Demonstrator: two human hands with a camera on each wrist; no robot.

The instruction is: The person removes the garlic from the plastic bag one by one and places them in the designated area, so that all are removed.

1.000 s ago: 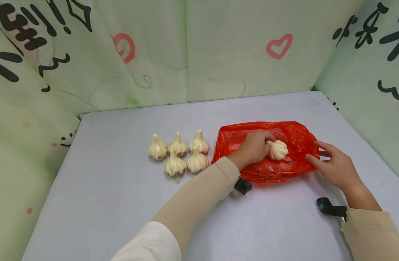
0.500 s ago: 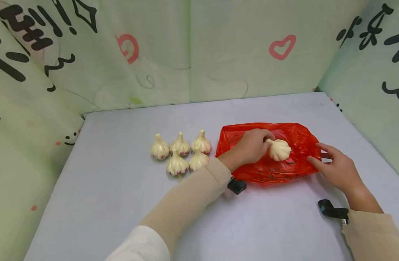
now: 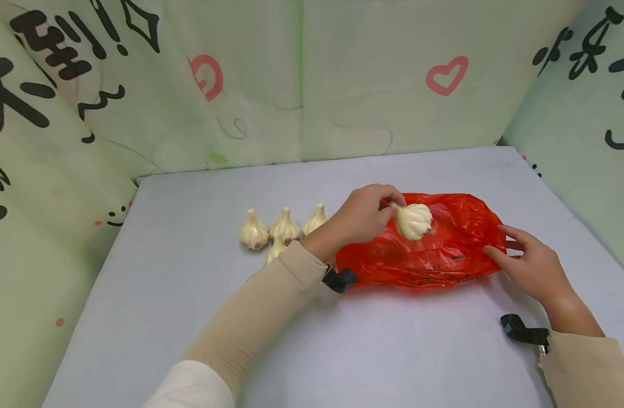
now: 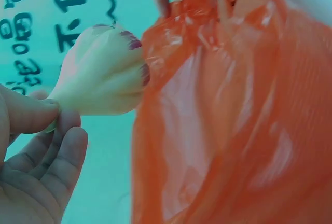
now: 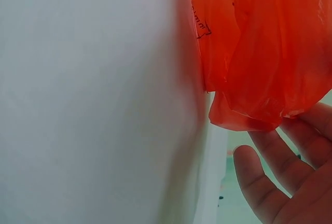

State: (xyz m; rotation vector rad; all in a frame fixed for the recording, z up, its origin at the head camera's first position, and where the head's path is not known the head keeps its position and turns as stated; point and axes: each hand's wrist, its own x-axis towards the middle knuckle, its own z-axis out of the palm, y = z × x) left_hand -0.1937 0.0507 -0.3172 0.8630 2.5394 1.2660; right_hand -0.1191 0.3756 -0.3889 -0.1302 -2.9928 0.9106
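Note:
My left hand [image 3: 360,215] pinches a garlic bulb [image 3: 414,221] by its stem, above the left part of a red plastic bag [image 3: 444,255]. In the left wrist view, thumb and fingertips meet on the stem of that bulb [image 4: 101,73], whose root end faces the bag [image 4: 238,115]. My right hand [image 3: 533,263] is at the bag's right end, fingers extended and touching it. In the right wrist view the fingers reach behind the bag [image 5: 259,53], while the thumb [image 5: 248,167] stands apart from it.
Several more garlic bulbs [image 3: 286,226] stand on the white table [image 3: 189,272] left of the bag, some partly hidden by my left arm. A green printed curtain [image 3: 352,85] borders the table at the back and sides. Black wrist cameras [image 3: 521,330] hang near both cuffs.
My left hand has lifted the pinched garlic bulb and carried it left, from the middle of the bag toward its left side. The right hand stays at the bag's right end.

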